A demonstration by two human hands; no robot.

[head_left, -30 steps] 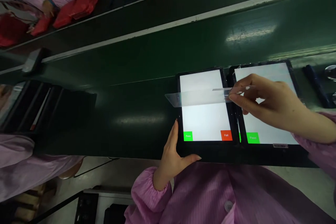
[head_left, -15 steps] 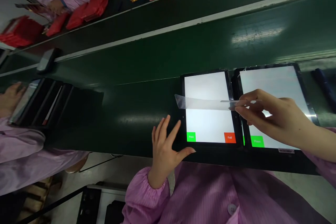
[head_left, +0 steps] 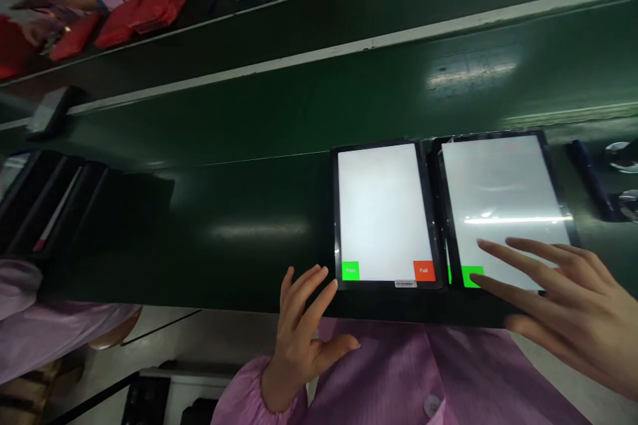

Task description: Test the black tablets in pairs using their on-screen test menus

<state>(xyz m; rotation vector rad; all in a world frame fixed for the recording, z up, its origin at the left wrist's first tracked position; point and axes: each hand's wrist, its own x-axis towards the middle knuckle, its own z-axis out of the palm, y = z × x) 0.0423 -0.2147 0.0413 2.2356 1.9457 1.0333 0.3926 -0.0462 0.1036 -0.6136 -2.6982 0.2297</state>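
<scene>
Hands empty, fingers spread: left hand (head_left: 302, 329) beside left tablet (head_left: 383, 212), right hand (head_left: 563, 302) hovering over right tablet (head_left: 501, 192) on green belt (head_left: 249, 133).

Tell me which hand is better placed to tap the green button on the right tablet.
Probably the right hand: its fingertips hover at the green button on the right tablet. The left hand sits by the left tablet, farther away.
</scene>
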